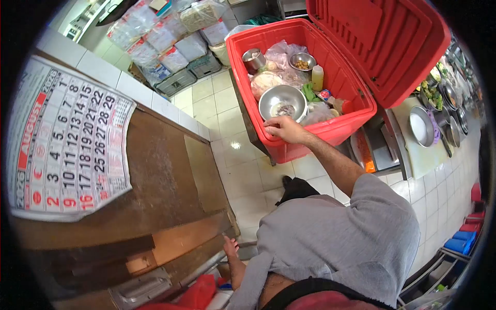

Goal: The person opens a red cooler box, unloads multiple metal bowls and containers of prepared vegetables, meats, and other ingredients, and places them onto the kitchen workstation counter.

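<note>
My right hand (285,129) reaches to the near corner of a red cooler box (305,152), its bent fingers closed over the rim. Just beyond the fingers, inside the box, sits a large steel bowl (274,98) with a little pale and dark content at its bottom. Behind it are plastic bags of food (266,82), a small bowl of round yellowish pieces (302,62), a steel pot (253,60) and a squeeze bottle (317,77). My left hand (231,246) hangs low by a brown wooden surface (183,243), fingers apart and holding nothing.
The cooler's red lid (361,36) stands raised. On the right, a counter holds a steel basin (421,125) and a knife (445,144). Wrapped packages (160,39) are stacked on crates at the back. A calendar (70,144) hangs at left above the tiled floor (219,103).
</note>
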The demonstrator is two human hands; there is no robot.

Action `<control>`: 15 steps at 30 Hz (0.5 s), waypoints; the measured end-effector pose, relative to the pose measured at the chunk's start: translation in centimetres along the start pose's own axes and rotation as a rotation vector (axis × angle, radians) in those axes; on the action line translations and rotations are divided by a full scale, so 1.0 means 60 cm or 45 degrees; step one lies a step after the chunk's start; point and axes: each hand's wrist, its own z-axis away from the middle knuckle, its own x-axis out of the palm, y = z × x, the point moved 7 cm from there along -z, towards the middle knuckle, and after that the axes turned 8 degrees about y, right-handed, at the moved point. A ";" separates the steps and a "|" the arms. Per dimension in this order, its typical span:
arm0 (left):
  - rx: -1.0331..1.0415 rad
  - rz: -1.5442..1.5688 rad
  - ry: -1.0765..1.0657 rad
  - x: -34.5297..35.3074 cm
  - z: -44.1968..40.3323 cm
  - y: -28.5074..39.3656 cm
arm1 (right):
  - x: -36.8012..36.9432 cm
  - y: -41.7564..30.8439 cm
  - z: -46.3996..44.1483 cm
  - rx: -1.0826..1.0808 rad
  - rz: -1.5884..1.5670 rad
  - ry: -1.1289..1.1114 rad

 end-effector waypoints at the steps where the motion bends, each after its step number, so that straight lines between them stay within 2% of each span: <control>1: 0.085 0.184 0.038 0.004 -0.018 0.048 | 0.005 -0.005 -0.018 0.102 -0.034 -0.013; 2: 0.088 0.176 0.026 0.020 -0.032 0.081 | 0.011 0.000 -0.038 0.205 -0.066 -0.031; 3: 0.168 0.158 -0.070 0.040 -0.041 0.118 | 0.013 0.003 -0.068 0.059 0.047 0.024; 4: 0.254 0.129 -0.155 0.045 -0.051 0.157 | 0.022 0.009 -0.092 0.068 0.034 0.037; 5: 0.128 0.120 -0.098 0.064 -0.095 0.164 | 0.022 0.005 -0.122 0.016 0.012 0.073; 7: 0.084 -0.045 -0.159 0.091 -0.134 0.183 | 0.020 -0.004 -0.177 -0.069 0.059 0.094; 10: 0.224 -0.400 -0.346 0.142 -0.148 0.230 | 0.037 0.006 -0.259 0.039 0.083 0.052; 11: 0.275 -0.496 -0.394 0.158 -0.155 0.245 | 0.037 0.000 -0.279 -0.040 0.112 0.107; 15: 0.435 -0.786 -0.529 0.194 -0.201 0.321 | 0.038 -0.003 -0.344 -0.032 0.133 0.166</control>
